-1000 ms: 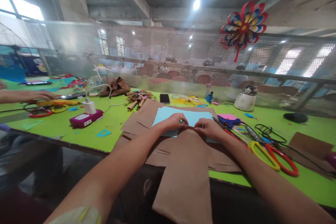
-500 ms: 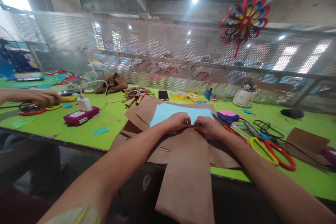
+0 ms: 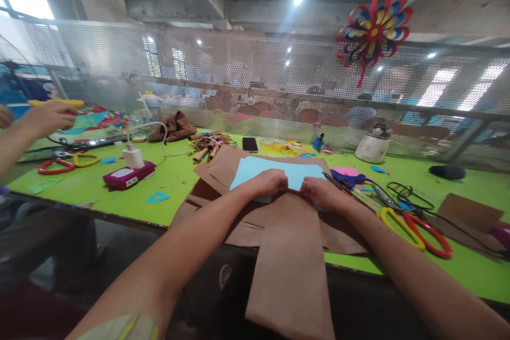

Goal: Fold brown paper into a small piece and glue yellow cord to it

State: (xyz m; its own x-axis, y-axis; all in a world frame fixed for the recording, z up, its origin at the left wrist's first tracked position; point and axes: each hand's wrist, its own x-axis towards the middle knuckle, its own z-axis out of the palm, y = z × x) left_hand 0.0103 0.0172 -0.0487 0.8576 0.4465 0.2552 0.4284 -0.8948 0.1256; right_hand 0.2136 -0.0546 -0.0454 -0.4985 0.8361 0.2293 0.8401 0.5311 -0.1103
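While left hand (image 3: 271, 183) and right hand (image 3: 323, 194) keep their fingers curled nearly closed, pinching the far edge of the brown paper strip (image 3: 289, 255), the gap between them is wider than half a second ago. Fingertips were almost touching; now they sit apart along that edge, so my read is the edge is being pressed outward from the middle. Strip hasn't shifted: far end on the brown sheets (image 3: 217, 170), near end hanging over the table edge at 6 o'clock. Blue sheet (image 3: 279, 170) just beyond the knuckles at 12 o'clock, unmoved. Red-and-yellow scissors (image 3: 414, 223) at 3 o'clock, untouched. Far out at 9 o'clock, a co-worker's hand (image 3: 43, 117) is now lifted off the green table (image 3: 175, 180), holding a yellow object (image 3: 56, 102).
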